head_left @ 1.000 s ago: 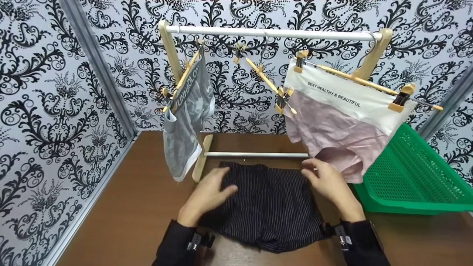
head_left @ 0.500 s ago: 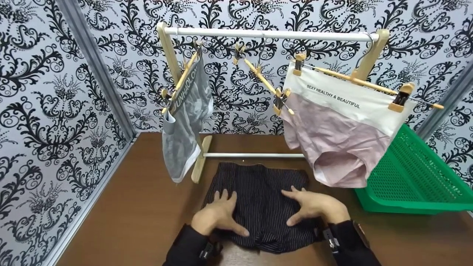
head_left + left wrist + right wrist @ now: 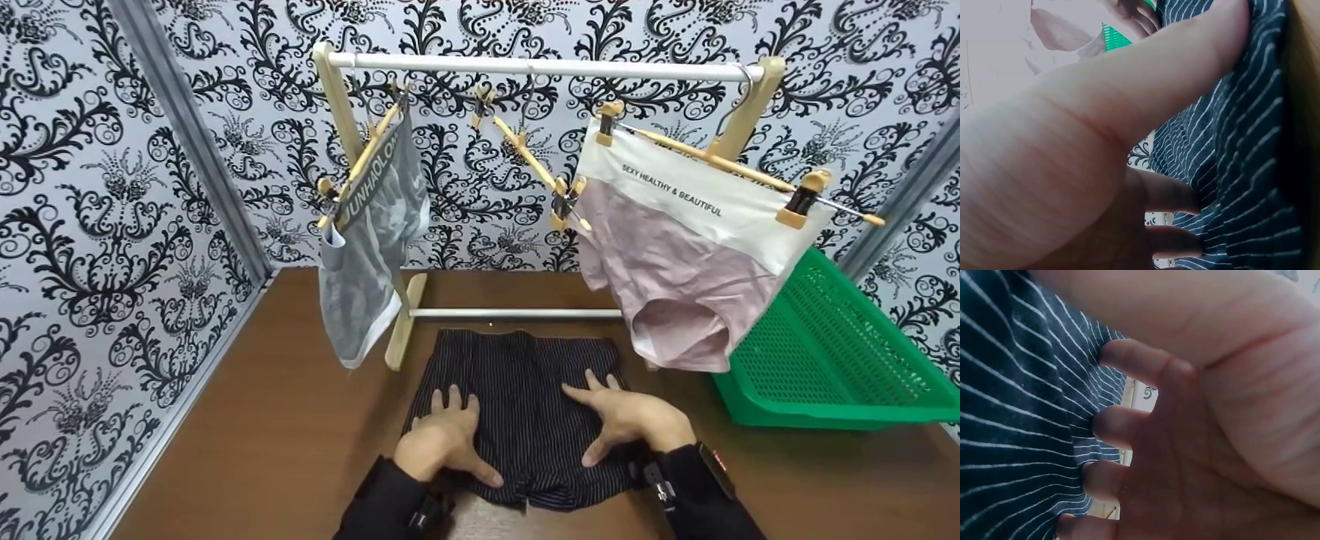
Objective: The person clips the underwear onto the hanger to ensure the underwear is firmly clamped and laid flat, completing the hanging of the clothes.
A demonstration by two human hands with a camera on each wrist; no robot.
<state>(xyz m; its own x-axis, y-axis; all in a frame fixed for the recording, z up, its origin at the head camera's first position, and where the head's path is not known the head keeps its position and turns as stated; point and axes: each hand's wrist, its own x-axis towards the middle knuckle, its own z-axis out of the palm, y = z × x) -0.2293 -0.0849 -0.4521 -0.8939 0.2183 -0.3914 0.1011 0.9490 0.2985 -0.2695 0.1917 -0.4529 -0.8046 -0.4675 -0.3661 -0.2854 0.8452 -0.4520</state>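
Observation:
Dark pinstriped boxer shorts (image 3: 517,397) lie spread on the brown table, waistband toward the rack. My left hand (image 3: 448,439) rests on their left leg with fingers spread, and my right hand (image 3: 630,416) rests likewise on the right leg. In the left wrist view the thumb (image 3: 1224,34) and fingertips touch the striped cloth. The right wrist view shows several fingertips (image 3: 1109,424) pressing on the same cloth, which has soft folds. Neither hand grips anything.
Behind the shorts stands a rack with a white rail (image 3: 555,67). From it hang grey boxer briefs (image 3: 375,232), a bare clip hanger (image 3: 525,154) and pink-and-white briefs (image 3: 675,255). A green plastic basket (image 3: 840,416) sits at right on the table (image 3: 247,420).
Both hands have come down from the waistband area, above the cloth, onto the legs of the shorts with fingers spread. Over the last half second they barely move.

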